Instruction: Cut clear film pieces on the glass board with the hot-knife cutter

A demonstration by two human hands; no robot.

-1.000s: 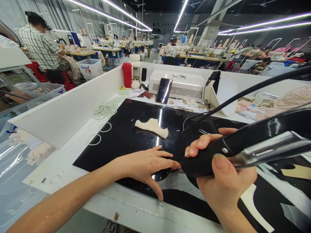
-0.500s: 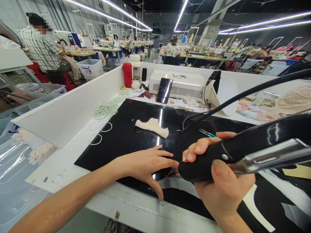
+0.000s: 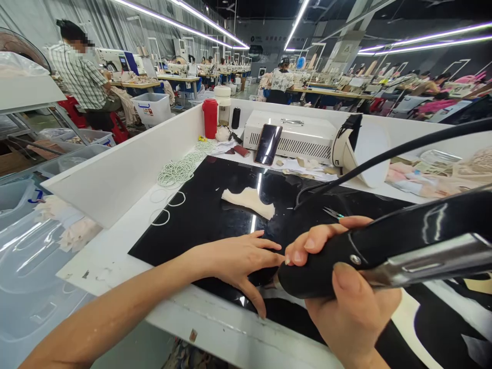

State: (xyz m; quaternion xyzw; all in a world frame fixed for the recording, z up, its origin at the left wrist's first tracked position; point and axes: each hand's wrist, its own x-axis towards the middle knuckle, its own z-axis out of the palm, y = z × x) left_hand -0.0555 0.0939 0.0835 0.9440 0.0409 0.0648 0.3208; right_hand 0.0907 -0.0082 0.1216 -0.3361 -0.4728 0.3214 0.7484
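My left hand lies low over the black mat, fingers spread and thumb apart, holding nothing. Its index fingertip reaches the blunt end of a black hand tool with a metal lever along its side. My right hand is wrapped round that tool, thumb near the lever. The tool's working end points down between my hands and is mostly hidden. A pale strip shows beneath it. Beyond my left hand rests a cream fabric piece. Tweezers lie just past my right fingers.
Green elastic loops lie along the left wall. A phone leans on a white vented box, beside a red bottle. A black cable arches across the right. Cream pieces lie at lower right. Other people sit at sewing machines.
The view has shifted slightly, so the table things sit a little farther right. Both hands keep nearly the same pose, the right one still round the tool.
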